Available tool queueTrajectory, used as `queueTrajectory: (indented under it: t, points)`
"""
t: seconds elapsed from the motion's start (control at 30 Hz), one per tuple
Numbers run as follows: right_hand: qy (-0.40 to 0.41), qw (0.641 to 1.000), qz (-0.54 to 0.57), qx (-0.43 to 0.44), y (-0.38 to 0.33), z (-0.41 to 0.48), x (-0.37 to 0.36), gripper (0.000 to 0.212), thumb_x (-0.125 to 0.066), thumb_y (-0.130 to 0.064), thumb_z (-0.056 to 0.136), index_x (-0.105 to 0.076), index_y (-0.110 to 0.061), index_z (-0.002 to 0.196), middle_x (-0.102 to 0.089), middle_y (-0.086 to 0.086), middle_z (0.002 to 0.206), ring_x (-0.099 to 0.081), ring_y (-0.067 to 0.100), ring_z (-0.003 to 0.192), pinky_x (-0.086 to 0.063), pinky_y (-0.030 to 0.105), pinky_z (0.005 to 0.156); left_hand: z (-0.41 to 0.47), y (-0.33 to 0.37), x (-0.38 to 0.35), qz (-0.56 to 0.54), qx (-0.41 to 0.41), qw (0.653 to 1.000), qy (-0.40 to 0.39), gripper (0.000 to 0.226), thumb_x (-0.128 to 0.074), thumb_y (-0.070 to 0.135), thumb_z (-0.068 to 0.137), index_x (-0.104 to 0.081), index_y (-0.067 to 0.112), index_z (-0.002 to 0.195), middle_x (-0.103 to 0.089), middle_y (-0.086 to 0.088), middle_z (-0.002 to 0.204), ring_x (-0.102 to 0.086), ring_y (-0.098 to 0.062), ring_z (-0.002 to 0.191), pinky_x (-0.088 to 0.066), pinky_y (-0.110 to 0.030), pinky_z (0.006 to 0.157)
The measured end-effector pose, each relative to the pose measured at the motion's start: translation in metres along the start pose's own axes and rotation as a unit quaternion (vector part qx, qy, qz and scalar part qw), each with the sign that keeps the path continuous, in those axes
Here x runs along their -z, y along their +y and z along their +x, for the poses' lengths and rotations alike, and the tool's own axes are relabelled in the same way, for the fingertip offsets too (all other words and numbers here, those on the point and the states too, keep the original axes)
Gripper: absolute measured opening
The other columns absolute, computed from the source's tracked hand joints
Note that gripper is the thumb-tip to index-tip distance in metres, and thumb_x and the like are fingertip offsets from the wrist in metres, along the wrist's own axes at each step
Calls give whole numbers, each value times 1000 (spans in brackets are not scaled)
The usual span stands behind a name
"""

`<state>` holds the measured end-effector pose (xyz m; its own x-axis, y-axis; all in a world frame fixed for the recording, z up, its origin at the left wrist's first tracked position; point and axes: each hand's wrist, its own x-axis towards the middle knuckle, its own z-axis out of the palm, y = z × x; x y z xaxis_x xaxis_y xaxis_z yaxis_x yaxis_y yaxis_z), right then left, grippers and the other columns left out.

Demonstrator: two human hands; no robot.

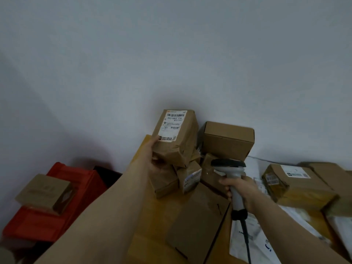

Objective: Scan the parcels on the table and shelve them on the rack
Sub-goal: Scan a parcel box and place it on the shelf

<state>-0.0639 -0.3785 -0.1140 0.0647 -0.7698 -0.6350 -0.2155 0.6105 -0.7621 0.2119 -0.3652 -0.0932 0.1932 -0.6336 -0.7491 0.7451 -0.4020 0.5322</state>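
Brown paper-wrapped parcel [177, 138] is being held up above the back corner of the table [150, 221], close to the wall, its white label [172, 125] facing the wearer, barcode uppermost.

Left hand [155, 155] is gripping the parcel's lower left corner, thumb curled onto the front face beside the label, fingers wrapped under and behind.

Right hand [240, 189] is closed tight around the grip of a grey handheld scanner [231, 174], whose dark head is sitting below and to the right of the parcel. No beam is showing on the label.

Judgement: the scan of this parcel is in hand, shelving not begun for it.

Plenty is waiting: small boxes stacked under the raised parcel, a plain carton [228, 141] against the wall, taped parcels [297, 185] at the right, a white mailer bag [247, 242] and a flat cardboard box [196, 221] nearer. The rack is not in view, so the shelved count cannot be told.

A red crate [47, 216] is sitting left of the table, carrying one small box [45, 193].
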Motion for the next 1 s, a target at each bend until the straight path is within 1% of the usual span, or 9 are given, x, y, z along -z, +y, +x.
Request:
queueTrajectory:
  t: [0.1, 0.27, 0.43, 0.53, 0.6, 0.7, 0.8, 0.9, 1.0]
  points:
    - [2, 1000, -1, -2, -1, -2, 3, 20, -77, -5, 74, -57, -4, 77, -56, 6, 49, -51, 17, 41, -45, 25, 42, -11, -4, -1, -13, -29, 999, -6, 55, -78, 30, 76, -50, 14, 122, -55, -15, 119, -60, -33, 105, -56, -51, 79]
    - [2, 1000, 21, 10, -3, -26, 8, 19, -75, -2, 75, -56, -5, 73, -53, 9, 53, -48, 19, 44, -44, 25, 42, -55, -5, 8, 58, -99, 989, -92, 20, -60, 4, 86, -60, 11, 105, -62, -12, 105, -63, -26, 94, -52, -44, 91]
    - [-7, 995, 84, 56, -8, -71, 8, 16, -73, 3, 76, -58, -2, 80, -53, 9, 57, -48, 18, 45, -44, 26, 42, -113, -25, 25, 146, -105, 966, -188, 51, -55, -13, 82, -51, 9, 128, -67, -15, 113, -70, -28, 94, -60, -37, 76]
    - [-24, 987, 130, 95, -7, -109, 3, 13, -73, 0, 78, -61, -2, 82, -61, 11, 64, -57, 19, 49, -46, 26, 43, -146, -48, 40, 204, -95, 948, -226, 70, -57, -16, 80, -40, 16, 139, -58, -16, 130, -63, -33, 112, -55, -43, 91]
    - [-41, 980, 159, 115, -4, -137, -2, 12, -73, -5, 79, -64, -3, 87, -69, 11, 71, -67, 20, 58, -48, 25, 45, -170, -68, 51, 237, -99, 936, -239, 83, -57, -19, 78, -31, 21, 145, -57, -15, 132, -60, -34, 115, -54, -43, 92]
    - [-53, 965, 205, 155, 10, -182, -9, 15, -76, -8, 77, -66, -5, 89, -74, 9, 72, -69, 21, 62, -52, 25, 49, -209, -99, 70, 266, -103, 925, -249, 104, -57, -24, 77, -13, 32, 152, -54, -13, 135, -57, -34, 119, -52, -45, 95]
    - [-57, 952, 239, 180, 32, -228, -12, 24, -79, -13, 74, -67, -5, 93, -74, 11, 78, -68, 24, 67, -55, 32, 62, -250, -125, 89, 283, -119, 915, -261, 110, -56, -27, 75, -14, 39, 152, -46, -11, 141, -52, -33, 124, -49, -44, 99]
    - [-59, 944, 274, 176, 59, -270, -14, 28, -81, -18, 72, -66, -5, 92, -73, 10, 72, -67, 18, 56, -53, 27, 49, -282, -146, 105, 333, -128, 897, -263, 111, -61, -26, 72, -16, 41, 149, -50, -9, 138, -53, -32, 122, -52, -43, 95]
    - [-60, 940, 281, 184, 78, -306, -12, 39, -84, -18, 64, -65, -3, 95, -74, 8, 72, -69, 17, 58, -54, 27, 50, -311, -159, 111, 331, -131, 900, -250, 106, -81, 1, 64, -23, 34, 147, -54, -6, 135, -54, -29, 121, -52, -39, 90]
